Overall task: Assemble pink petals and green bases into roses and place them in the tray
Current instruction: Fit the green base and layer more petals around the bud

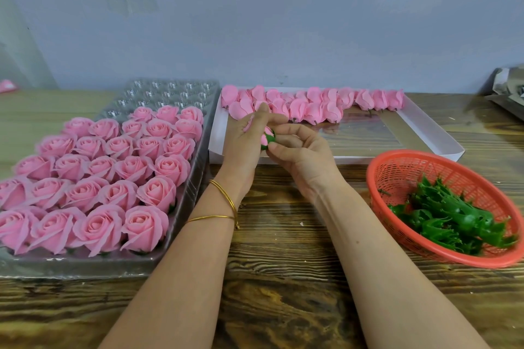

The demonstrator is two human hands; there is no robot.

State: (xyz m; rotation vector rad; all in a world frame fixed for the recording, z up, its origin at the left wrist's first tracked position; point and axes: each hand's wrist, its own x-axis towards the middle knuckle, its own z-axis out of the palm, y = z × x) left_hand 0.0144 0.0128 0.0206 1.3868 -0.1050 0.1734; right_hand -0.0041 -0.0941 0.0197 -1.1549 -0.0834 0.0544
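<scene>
From the head camera we see our left hand and right hand meeting above the wooden plank table, just past its centre toward twelve o'clock. Between them sits a small pink rosebud with a green plastic base. Our left fingers curl loosely around it from the nine o'clock side, thumb raised, with a bit of pink showing against the palm. Our right fingertips pinch the green base from three o'clock, the remaining fingers bent inward. Two thin gold bangles circle the left wrist.

At nine o'clock lies the clear plastic compartment tray, its near rows filled with finished pink roses standing upright, one to each cell; the far rows at its twelve o'clock end hold none.

At twelve to one o'clock rests a shallow white cardboard box, with unassembled pink petal heads lined in rows along its far edge, touching one another.

At three o'clock stands a round orange-red plastic mesh basket, near the box's corner, holding a loose heap of green plastic bases.

Behind everything runs a pale grey-blue wall.
</scene>
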